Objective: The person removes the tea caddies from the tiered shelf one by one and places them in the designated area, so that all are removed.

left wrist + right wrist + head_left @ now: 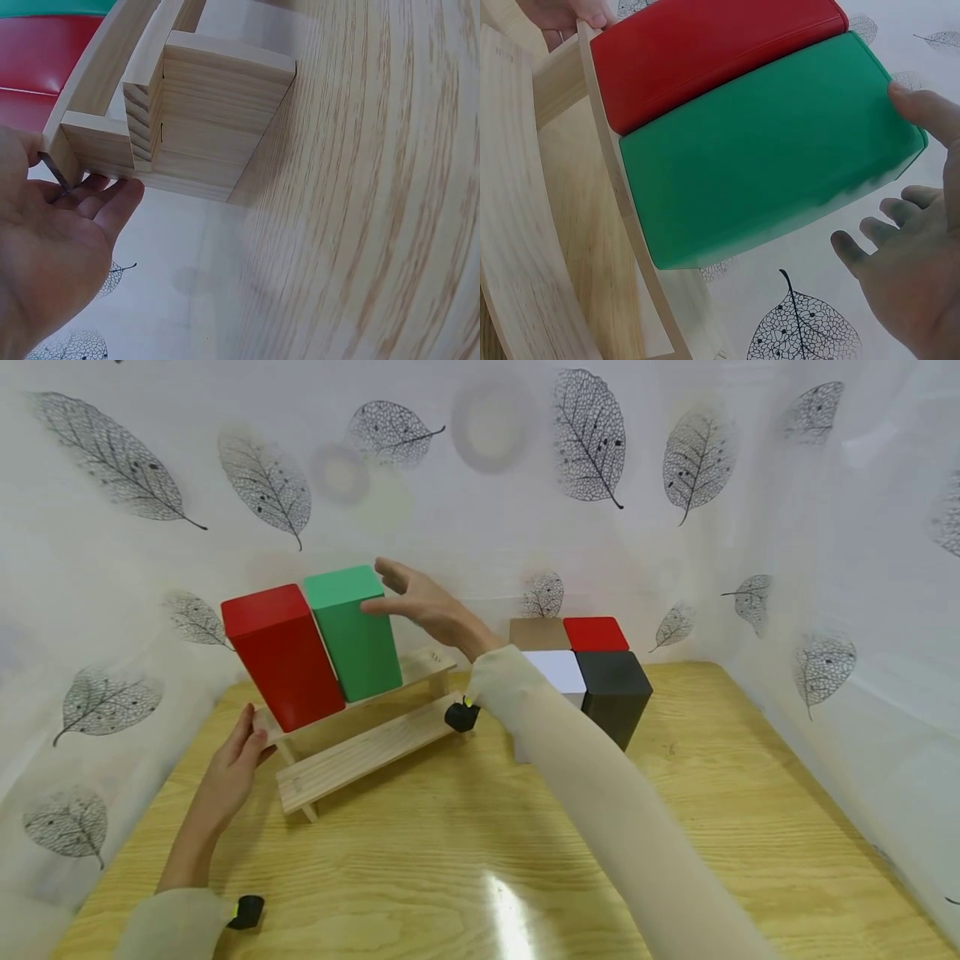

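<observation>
A two-step wooden rack (360, 752) stands at an angle on the table. Its upper step carries a red box (285, 660) and, right beside it, a green box (356, 635), both upright. My left hand (228, 777) grips the left end of the upper step; in the left wrist view its fingers (112, 202) curl beneath the board's end. At the green box's upper right is my right hand (427, 606), fingers spread. In the right wrist view the right thumb (922, 109) lies at the box's top edge, while the other fingers stand apart from it.
Right of the rack, a group of boxes stands together: a black box (615, 693), a white box (555, 672), a red-topped box (596, 633) and a brown box (538, 633). Leaf-patterned white sheeting (465, 527) surrounds the wooden table (420, 860) at the back and sides.
</observation>
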`<state>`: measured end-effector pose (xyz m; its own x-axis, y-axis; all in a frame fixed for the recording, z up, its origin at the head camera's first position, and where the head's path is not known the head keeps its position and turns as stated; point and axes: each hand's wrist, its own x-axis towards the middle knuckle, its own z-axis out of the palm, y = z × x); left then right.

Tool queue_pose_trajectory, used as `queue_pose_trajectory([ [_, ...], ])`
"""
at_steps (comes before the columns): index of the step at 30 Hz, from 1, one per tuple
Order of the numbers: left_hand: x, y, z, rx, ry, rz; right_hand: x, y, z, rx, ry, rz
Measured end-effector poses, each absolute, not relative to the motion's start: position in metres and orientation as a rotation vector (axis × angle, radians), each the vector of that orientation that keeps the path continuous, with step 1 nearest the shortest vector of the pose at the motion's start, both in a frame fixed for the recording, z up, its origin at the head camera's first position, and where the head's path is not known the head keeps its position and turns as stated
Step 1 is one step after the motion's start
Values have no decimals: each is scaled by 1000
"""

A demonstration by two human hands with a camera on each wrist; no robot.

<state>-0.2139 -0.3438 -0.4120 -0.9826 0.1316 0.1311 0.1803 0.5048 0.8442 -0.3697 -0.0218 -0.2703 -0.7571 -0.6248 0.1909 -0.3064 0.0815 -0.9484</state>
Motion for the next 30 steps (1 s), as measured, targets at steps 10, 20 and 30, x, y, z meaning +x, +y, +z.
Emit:
queue_pose_trajectory([
  [10, -213, -343, -412, -309, -2673, -1556, -374, -28, -272, -949, 2062, -1733],
  [20, -213, -342, -412, -304, -2670, -1535, -367, -18, -270, -893, 2144, -1801],
  [30, -212, -341, -411, -295, -2675, -1543, -354, 3, -272, -839, 2141, -1884],
])
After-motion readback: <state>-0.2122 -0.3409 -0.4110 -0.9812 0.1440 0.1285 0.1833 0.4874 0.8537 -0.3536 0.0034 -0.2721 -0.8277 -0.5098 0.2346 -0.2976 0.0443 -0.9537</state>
